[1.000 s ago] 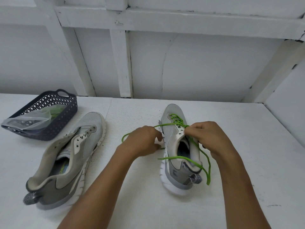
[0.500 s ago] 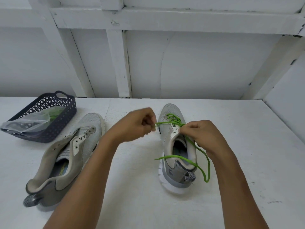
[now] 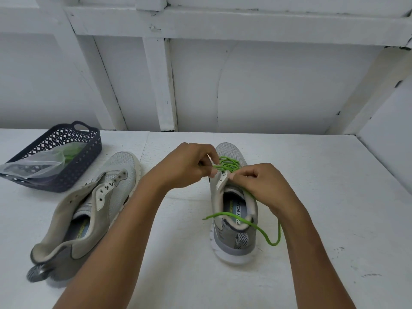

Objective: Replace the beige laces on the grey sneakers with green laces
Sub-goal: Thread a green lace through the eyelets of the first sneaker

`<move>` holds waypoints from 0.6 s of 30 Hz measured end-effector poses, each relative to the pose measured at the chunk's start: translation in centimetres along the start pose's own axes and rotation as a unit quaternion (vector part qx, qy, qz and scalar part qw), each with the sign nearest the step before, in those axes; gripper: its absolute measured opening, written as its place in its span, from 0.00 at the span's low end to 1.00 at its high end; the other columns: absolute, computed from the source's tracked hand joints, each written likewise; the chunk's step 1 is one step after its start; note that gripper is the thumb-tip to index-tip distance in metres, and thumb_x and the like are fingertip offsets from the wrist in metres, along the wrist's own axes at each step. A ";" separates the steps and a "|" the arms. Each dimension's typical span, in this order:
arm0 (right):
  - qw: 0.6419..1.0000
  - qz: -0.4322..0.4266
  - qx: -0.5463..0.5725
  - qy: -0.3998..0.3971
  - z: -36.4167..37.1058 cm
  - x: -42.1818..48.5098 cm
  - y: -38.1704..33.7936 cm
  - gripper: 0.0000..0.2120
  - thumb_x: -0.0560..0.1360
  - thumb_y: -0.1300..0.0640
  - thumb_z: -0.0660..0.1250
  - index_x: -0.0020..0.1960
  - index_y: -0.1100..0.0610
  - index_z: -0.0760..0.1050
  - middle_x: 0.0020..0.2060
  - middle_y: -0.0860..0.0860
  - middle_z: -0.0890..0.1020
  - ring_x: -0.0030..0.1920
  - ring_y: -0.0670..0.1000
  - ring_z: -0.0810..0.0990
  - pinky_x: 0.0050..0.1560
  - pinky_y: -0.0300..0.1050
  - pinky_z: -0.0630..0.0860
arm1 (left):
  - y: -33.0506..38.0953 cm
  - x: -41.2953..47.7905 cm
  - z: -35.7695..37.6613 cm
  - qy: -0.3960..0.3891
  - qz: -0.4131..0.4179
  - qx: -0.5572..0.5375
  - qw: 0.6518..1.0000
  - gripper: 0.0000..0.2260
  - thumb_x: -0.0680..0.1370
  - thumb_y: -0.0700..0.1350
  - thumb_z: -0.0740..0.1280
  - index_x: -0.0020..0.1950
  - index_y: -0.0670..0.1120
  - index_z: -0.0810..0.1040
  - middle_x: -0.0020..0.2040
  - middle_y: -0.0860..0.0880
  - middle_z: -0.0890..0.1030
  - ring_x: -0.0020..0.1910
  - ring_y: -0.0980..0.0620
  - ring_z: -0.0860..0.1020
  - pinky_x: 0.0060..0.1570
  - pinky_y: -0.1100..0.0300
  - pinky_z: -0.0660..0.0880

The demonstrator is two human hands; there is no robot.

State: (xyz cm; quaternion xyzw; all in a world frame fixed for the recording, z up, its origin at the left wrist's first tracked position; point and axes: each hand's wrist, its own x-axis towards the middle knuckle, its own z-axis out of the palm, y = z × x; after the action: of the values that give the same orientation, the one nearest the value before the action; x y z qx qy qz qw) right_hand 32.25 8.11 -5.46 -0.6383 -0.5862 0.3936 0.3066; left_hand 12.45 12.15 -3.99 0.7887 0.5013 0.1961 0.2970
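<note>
From the head camera, one sneaker [image 3: 231, 150] stands at 1 o'clock on the table [image 3: 334, 197], its green lace [image 3: 227, 163] crossed through the front eyelets, the loose ends trailing over the heel. The left hand [image 3: 189, 163] pinches the lace with curled fingers. The right hand [image 3: 263, 186], also curled, grips the lace at the eyelet row. The upper eyelets look unthreaded. The second sneaker [image 3: 100, 197] at 9 o'clock has no lace. The basket [image 3: 66, 177] at 10 o'clock holds a bag [image 3: 33, 167] with something green inside, likely the other lace. I judge the job under half done.

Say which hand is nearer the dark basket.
Left. The left hand pinches the green lace on the laced sneaker, on the side facing the basket; the right hand sits farther right, across the sneaker's opening.
</note>
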 end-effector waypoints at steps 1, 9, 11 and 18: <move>1.000 -0.001 -0.001 -0.003 -0.1 0.0 0.2 0.05 0.74 0.55 0.72 0.42 0.47 0.85 0.41 0.43 0.85 0.46 0.44 0.82 0.55 0.48 0.80 | 0.2 0.1 0.0 -0.003 0.005 0.009 1.000 0.05 0.76 0.40 0.72 0.49 0.48 0.83 0.41 0.55 0.85 0.40 0.61 0.81 0.39 0.63 0.77; 1.000 -0.013 0.013 0.007 0.1 0.1 0.5 0.05 0.69 0.53 0.78 0.44 0.47 0.86 0.43 0.43 0.86 0.47 0.44 0.82 0.55 0.48 0.79 | 1.4 0.8 -0.2 -0.032 0.015 0.128 0.991 0.07 0.77 0.36 0.69 0.48 0.46 0.84 0.42 0.51 0.84 0.43 0.54 0.81 0.47 0.55 0.79; 1.000 -0.015 0.010 0.009 0.2 0.1 0.5 0.06 0.69 0.53 0.78 0.45 0.48 0.86 0.43 0.44 0.86 0.47 0.44 0.82 0.55 0.49 0.80 | 1.7 1.0 -0.3 -0.034 0.021 0.162 0.986 0.08 0.76 0.35 0.67 0.47 0.46 0.84 0.42 0.51 0.84 0.43 0.52 0.80 0.47 0.53 0.79; 1.000 -0.024 -0.017 0.010 0.3 0.3 0.5 0.06 0.70 0.53 0.77 0.47 0.48 0.86 0.41 0.43 0.85 0.45 0.42 0.82 0.52 0.44 0.80 | 2.4 1.7 0.4 -0.061 0.049 0.209 0.975 0.08 0.76 0.38 0.67 0.48 0.47 0.84 0.43 0.51 0.84 0.44 0.52 0.78 0.47 0.53 0.77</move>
State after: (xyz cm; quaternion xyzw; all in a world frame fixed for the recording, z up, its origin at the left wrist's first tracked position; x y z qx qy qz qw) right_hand 32.21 8.33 -6.08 -0.6328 -0.6054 0.3697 0.3104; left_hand 15.05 12.82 -2.67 0.8675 0.4726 0.0527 0.1459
